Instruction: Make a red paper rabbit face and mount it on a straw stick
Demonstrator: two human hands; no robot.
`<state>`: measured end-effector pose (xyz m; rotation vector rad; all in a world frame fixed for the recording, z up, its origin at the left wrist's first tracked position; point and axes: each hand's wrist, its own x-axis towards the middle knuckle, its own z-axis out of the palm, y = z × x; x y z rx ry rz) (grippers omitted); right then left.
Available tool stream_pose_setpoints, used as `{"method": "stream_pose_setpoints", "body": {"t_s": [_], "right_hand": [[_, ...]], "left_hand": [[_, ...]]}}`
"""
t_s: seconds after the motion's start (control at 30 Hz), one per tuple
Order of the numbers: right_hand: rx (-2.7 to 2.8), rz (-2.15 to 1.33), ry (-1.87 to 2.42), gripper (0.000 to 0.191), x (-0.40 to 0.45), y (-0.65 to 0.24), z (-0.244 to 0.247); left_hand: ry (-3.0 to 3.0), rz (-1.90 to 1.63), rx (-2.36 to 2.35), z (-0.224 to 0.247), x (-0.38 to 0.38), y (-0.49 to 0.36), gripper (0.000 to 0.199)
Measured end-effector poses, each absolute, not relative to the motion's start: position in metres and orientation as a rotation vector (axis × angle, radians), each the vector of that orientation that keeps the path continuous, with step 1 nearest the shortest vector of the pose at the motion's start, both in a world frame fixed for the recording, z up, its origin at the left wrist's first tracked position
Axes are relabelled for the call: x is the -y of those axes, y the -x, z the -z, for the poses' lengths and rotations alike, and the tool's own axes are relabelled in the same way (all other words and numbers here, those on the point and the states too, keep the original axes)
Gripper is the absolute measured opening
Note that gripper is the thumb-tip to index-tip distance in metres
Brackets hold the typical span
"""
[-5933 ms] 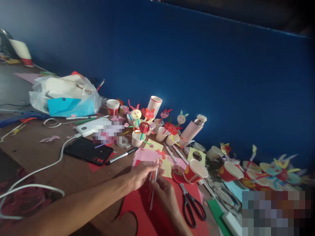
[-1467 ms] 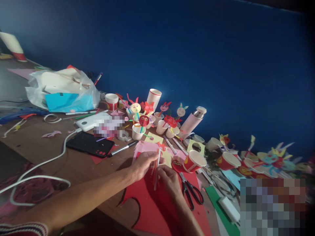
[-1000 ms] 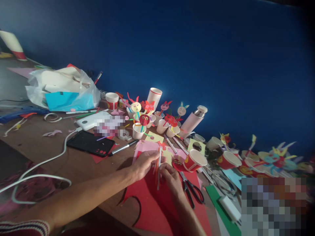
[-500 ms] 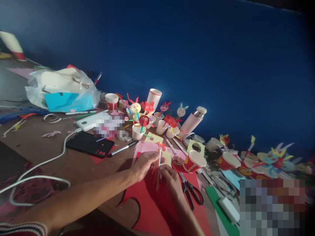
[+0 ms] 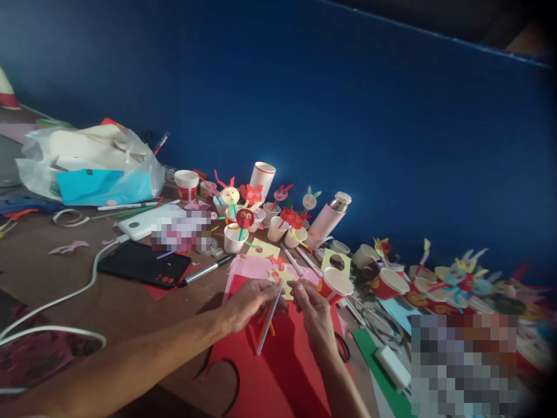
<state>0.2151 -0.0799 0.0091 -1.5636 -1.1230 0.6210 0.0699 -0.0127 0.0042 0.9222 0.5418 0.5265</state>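
Observation:
Two thin straws [image 5: 270, 319], one pale and one orange, slant down over a red paper sheet [image 5: 282, 371]. My left hand [image 5: 256, 296] pinches them near their upper end. Just to the right, my right hand [image 5: 311, 302] has its thumb and forefinger pressed together close to the straws' top; whatever lies between them is too small to make out. Pale yellow cut paper [image 5: 285, 276] lies beyond the fingertips. A red and white paper cup [image 5: 337, 284] stands beside my right hand, and black scissors [image 5: 343, 347] are partly hidden behind that wrist.
Paper cups with paper-face figures [image 5: 237, 232] stand behind the hands, near a pink flask [image 5: 328, 219]. To the left are a black phone case [image 5: 143, 264], a marker [image 5: 206, 270], a white cable and a plastic bag [image 5: 39, 157]. Green paper [image 5: 378, 366] lies at right.
The straws have tilted, their lower ends swinging left. My right hand has moved up and away from their middle. The view has shifted slightly to the right.

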Motion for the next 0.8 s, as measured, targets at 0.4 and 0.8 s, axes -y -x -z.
{"method": "stream_pose_setpoints", "body": {"t_s": [0.4,0.8], "right_hand": [[1.26,-0.691,1.523,0.018,0.061,-0.203,-0.021],[1.165,-0.704,1.534,0.017,0.066,-0.202,-0.006]], "left_hand": [[-0.948,-0.44,-0.435,-0.002,0.012,-0.068,0.032],[-1.049,-0.357,-0.51,-0.003,0.012,-0.067,0.038]]}}
